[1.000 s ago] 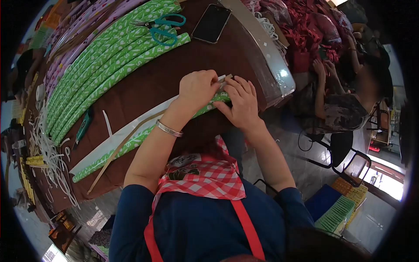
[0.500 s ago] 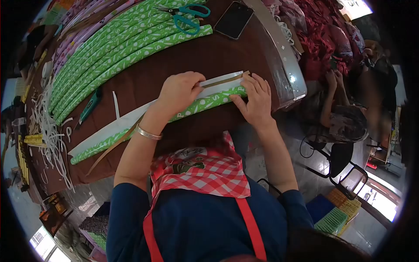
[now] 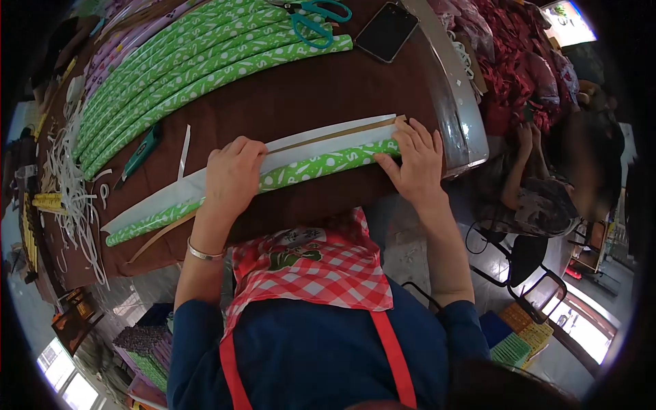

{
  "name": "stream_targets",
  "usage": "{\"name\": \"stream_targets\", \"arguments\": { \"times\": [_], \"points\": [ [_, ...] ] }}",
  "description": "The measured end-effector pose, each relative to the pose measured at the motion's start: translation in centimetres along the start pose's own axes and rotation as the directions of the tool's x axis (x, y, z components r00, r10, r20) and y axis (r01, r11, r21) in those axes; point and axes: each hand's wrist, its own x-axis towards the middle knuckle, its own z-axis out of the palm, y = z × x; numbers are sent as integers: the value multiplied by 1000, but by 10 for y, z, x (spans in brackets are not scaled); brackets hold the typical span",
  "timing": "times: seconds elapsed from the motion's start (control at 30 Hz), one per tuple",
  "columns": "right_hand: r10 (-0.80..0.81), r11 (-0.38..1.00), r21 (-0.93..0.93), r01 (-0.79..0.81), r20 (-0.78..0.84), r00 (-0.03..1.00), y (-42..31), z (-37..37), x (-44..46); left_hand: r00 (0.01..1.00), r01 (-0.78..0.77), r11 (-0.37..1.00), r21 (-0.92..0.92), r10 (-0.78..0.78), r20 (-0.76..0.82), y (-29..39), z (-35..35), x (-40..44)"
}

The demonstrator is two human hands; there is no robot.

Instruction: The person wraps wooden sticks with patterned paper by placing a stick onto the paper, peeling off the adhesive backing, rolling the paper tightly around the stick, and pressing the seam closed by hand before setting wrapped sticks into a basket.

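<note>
A green patterned roll [image 3: 328,162] with a white inner edge lies across the brown cloth. Along its white edge runs a thin tan strip [image 3: 326,137], whose loose left end curves out below the roll. My left hand [image 3: 234,174] is closed over the middle of the roll, pinching the tan strip and white edge. At the roll's right end, my right hand [image 3: 418,156] presses the end of the strip with its fingers apart from the thumb, which rests on the green side. A white strip [image 3: 184,153] lies behind the roll.
Several green rolls [image 3: 205,72] lie at the back left, with teal scissors [image 3: 320,19] on them. A phone [image 3: 387,31] is to their right. A teal cutter [image 3: 140,156] and white scraps [image 3: 82,198] lie at left. A person [image 3: 547,198] sits at right.
My left hand has slid leftward along the roll from near its right end, and the tan strip now lies along the white edge. My right hand stays at the right end.
</note>
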Motion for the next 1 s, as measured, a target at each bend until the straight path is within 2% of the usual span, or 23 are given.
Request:
{"name": "stream_targets", "arguments": {
  "times": [0.13, 0.3, 0.63, 0.8, 0.93, 1.0],
  "points": [
    [-6, 999, 32, 6, -6, 1000, 3, 3, 0, 996, 85, 996, 8, -85, 1, -6, -9, -18],
    [-26, 998, 48, 26, 0, 1000, 5, 4, 0, 980, 186, 976, -115, -193, -57, -16, -12, -38],
    [-48, 999, 22, 48, 24, 999, 5, 1, 2, 966, 257, 953, -163, -260, 3, -23, -23, -44],
    [-37, 999, 36, 36, 22, 999, 6, 3, 2, 929, 370, 883, -288, -346, 133, -35, -26, -40],
    [-27, 998, 53, 26, 18, 999, 7, 4, 1, 921, 386, 884, -264, -352, 169, -31, -31, -33],
    [-31, 999, 36, 31, 10, 999, 7, 5, 1, 895, 417, 879, -231, -354, 271, -24, -40, -28]
  ]
}}
